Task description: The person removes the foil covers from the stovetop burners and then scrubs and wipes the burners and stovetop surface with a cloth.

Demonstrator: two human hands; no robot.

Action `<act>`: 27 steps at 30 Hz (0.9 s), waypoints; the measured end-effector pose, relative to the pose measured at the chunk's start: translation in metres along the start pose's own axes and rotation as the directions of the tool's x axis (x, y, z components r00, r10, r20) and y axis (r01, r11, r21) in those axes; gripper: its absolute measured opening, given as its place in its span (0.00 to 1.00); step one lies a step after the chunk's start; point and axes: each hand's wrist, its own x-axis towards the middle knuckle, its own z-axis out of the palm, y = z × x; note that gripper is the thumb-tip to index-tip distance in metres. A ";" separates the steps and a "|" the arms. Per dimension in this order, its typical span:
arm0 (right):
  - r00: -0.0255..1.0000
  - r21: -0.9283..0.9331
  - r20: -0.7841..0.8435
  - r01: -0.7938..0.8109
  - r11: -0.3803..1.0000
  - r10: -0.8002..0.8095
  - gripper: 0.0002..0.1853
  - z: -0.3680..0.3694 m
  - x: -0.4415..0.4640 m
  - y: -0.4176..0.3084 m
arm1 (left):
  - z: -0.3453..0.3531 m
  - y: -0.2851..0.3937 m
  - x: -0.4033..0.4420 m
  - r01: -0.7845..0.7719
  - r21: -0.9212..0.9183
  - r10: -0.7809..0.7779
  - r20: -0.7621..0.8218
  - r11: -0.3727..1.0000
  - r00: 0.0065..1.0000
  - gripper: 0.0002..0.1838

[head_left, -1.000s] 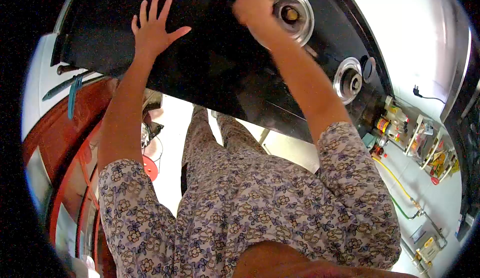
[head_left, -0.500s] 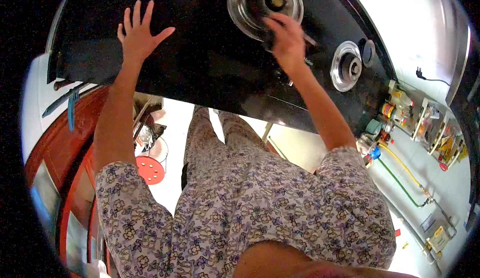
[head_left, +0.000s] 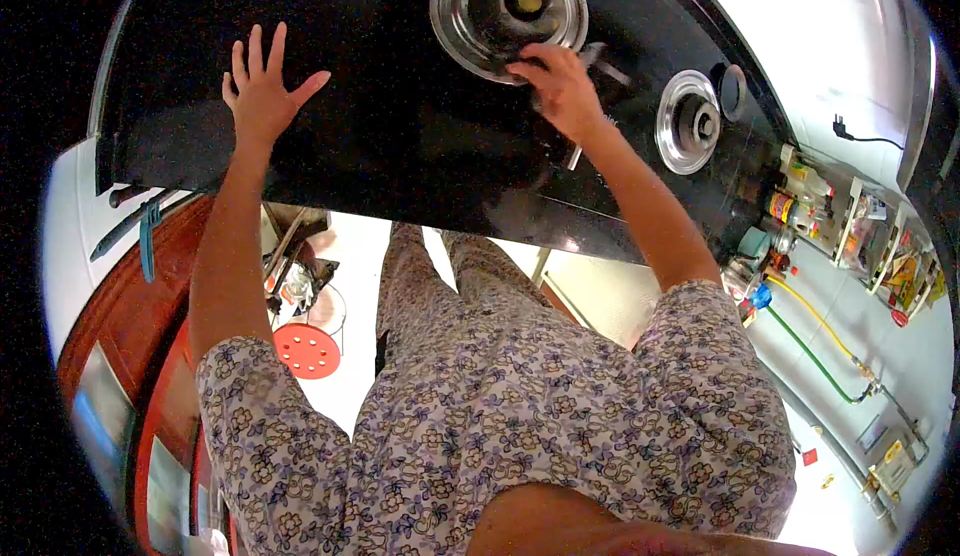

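A black glass stovetop (head_left: 400, 146) fills the upper middle of the head view. My left hand (head_left: 262, 96) is over its left part, fingers spread and holding nothing. At the front rim of the larger steel burner (head_left: 450, 31), my right hand (head_left: 568, 94) has its fingers bent together. A blurred grey piece (head_left: 608, 64) shows just behind that hand. What the fingers hold, if anything, I cannot make out. To the right sit a smaller steel burner (head_left: 672, 141) and a dark round piece (head_left: 733, 92) beside it.
Bottles and a rack (head_left: 855, 231) with packets line the right wall, near yellow and green hoses (head_left: 805, 351). A black plug (head_left: 842, 128) lies on the white surface. Below the counter's left part is a red round stool (head_left: 307, 351). Reddish wooden furniture (head_left: 110, 306) stands at left.
The view has shifted slightly, so the burners sit further left. My right hand has moved a little toward the front edge of the larger burner. My left hand stays spread.
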 end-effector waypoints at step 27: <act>0.689 0.553 0.542 0.139 0.822 -0.481 0.07 -0.018 0.185 -0.010 | -0.006 0.005 -0.001 0.044 -0.060 -0.046 -0.030 0.997 0.999 0.45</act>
